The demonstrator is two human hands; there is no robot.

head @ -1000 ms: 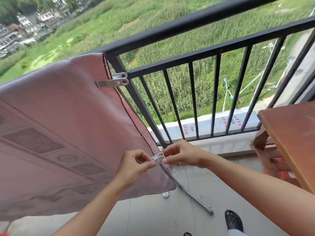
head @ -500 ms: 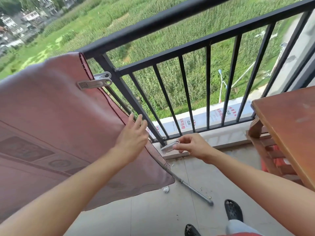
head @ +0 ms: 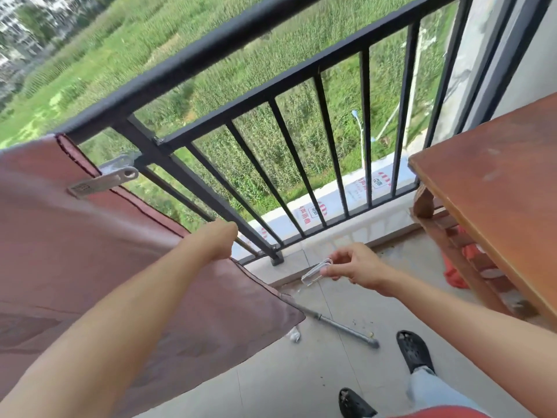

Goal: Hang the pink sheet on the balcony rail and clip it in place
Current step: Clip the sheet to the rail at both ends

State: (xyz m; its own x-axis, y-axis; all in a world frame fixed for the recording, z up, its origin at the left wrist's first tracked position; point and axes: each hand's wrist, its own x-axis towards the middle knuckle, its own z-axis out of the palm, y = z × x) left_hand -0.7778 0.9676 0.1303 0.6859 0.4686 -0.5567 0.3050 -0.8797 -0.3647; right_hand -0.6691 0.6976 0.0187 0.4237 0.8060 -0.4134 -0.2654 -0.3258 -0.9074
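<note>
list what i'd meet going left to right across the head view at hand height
pink sheet → left hand at the sheet's edge → clip → right hand pinching that clip → wooden table

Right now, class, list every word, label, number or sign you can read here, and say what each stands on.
Nothing reads clearly.
On the white panel beyond the black metal railing: red characters and round logos, too blurred to read.
On the grey plastic clip holding the pink sheet: ridged grip, no lettering visible.
</note>
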